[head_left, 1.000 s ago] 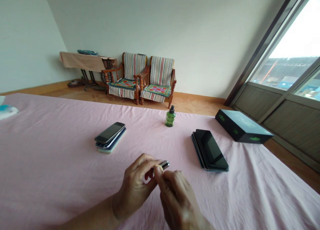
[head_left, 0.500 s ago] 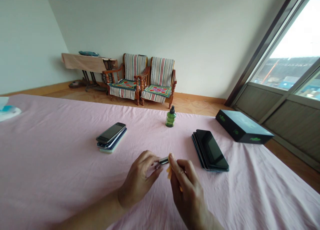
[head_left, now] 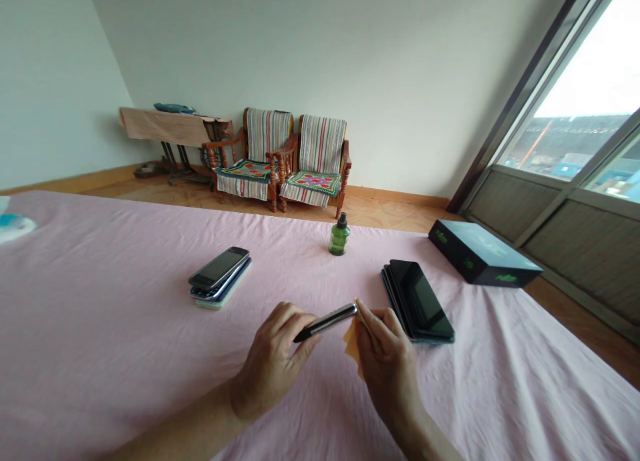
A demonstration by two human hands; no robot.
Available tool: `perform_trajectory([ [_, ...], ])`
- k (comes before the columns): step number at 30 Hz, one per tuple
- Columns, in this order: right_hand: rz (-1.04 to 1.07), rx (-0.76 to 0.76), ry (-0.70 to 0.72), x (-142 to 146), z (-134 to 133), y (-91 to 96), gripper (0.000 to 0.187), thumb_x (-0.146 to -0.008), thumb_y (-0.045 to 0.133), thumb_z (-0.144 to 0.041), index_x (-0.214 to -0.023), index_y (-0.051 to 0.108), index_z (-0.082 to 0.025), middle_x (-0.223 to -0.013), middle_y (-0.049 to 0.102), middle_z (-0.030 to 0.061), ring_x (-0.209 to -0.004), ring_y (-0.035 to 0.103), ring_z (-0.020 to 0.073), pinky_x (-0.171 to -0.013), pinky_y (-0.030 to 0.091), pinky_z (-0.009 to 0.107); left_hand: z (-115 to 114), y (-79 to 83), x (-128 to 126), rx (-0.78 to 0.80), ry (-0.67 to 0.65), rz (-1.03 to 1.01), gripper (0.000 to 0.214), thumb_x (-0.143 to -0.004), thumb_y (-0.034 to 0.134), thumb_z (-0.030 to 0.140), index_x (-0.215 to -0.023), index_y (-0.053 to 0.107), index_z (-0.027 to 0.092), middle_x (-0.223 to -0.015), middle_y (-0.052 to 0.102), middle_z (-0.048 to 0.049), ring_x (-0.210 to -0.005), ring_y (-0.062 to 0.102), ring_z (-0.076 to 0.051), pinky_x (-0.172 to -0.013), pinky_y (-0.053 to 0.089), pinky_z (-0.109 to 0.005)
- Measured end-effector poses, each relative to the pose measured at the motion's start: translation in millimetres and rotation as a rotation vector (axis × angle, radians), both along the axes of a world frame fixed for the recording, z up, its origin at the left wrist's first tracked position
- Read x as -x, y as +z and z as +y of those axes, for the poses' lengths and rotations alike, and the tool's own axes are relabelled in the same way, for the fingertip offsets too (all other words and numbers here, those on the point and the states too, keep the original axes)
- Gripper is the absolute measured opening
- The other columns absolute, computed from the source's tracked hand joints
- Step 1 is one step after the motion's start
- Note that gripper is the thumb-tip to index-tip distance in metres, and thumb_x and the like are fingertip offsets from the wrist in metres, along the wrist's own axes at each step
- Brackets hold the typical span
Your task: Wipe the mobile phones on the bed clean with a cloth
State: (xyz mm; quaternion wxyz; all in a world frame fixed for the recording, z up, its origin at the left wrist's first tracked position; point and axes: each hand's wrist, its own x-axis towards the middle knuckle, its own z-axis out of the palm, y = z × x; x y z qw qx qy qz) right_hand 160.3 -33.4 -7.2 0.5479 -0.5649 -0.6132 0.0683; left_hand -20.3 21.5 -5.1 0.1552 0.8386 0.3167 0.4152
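Note:
My left hand [head_left: 273, 361] grips one end of a dark mobile phone [head_left: 326, 321] with a silvery edge, its narrow side facing me. At the phone's other end, my right hand [head_left: 390, 361] pinches a yellow-orange cloth [head_left: 353, 346] against the phone's tip. Part of the cloth hangs below the fingers; the rest is hidden in the palm. Left of my hands lies a stack of several phones [head_left: 220, 269]. To the right is another stack of flat dark devices, a large black-screened one [head_left: 423, 297] on top.
A green spray bottle [head_left: 339, 237] stands beyond my hands. A black box [head_left: 483, 251] lies at the back right of the pink cloth [head_left: 115, 327]. At the far left edge is a white and blue package [head_left: 15, 227]. Two wooden armchairs [head_left: 315, 181] stand by the wall.
The phone has turned, so a longer stretch of its edge shows between my hands. My right hand has shifted slightly right with the cloth, and more of the cloth is visible.

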Motion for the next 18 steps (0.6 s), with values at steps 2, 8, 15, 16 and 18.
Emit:
perform_trajectory([
  [2,0.036,0.043,0.009,-2,2,-1.6,0.03,-0.093,0.046,-0.021,-0.115,0.066,-0.019,-0.081,0.057,0.0044,-0.068,0.06,0.0128,-0.057,0.052,0.02,0,-1.1,0,-0.001,-0.007,0.01,0.008,-0.091,0.056,0.02,-0.096,0.062,0.019,-0.087,0.06,-0.0037,-0.084,0.057,-0.02,-0.075,0.046,-0.03],
  [8,0.036,0.086,-0.001,-3,5,-7.1,0.031,-0.093,0.046,-0.023,-0.116,0.066,-0.015,-0.082,0.059,0.0058,-0.068,0.061,0.0134,-0.057,0.05,0.02,3,-7.5,-1,0.077,-0.024,0.047,0.008,-0.089,0.058,0.017,-0.095,0.062,0.019,-0.087,0.06,-0.0038,-0.085,0.057,-0.02,-0.074,0.047,-0.03],
  [15,-0.006,0.108,0.013,-2,7,-9.5,0.03,-0.092,0.047,-0.024,-0.11,0.068,-0.013,-0.081,0.059,0.0066,-0.07,0.062,0.0143,-0.06,0.051,0.021,6,-12.0,-1,0.155,-0.051,0.019,0.029,-0.084,0.062,0.009,-0.11,0.062,0.023,-0.095,0.061,-0.0035,-0.091,0.059,-0.02,-0.08,0.049,-0.031],
  [16,-0.016,0.108,0.013,-2,7,-9.8,0.03,-0.092,0.047,-0.024,-0.109,0.068,-0.013,-0.081,0.058,0.0066,-0.07,0.062,0.0142,-0.06,0.051,0.021,5,-11.3,0,0.152,-0.052,0.013,0.03,-0.084,0.061,0.008,-0.11,0.061,0.022,-0.096,0.061,-0.0034,-0.092,0.058,-0.02,-0.081,0.049,-0.031],
  [18,-0.04,0.108,-0.002,-3,8,-11.0,0.029,-0.092,0.046,-0.023,-0.109,0.069,-0.013,-0.081,0.058,0.0065,-0.07,0.062,0.0141,-0.06,0.05,0.021,3,-9.5,0,0.143,-0.048,0.003,0.029,-0.083,0.058,0.004,-0.107,0.059,0.021,-0.095,0.06,-0.0032,-0.09,0.058,-0.019,-0.079,0.049,-0.031],
])
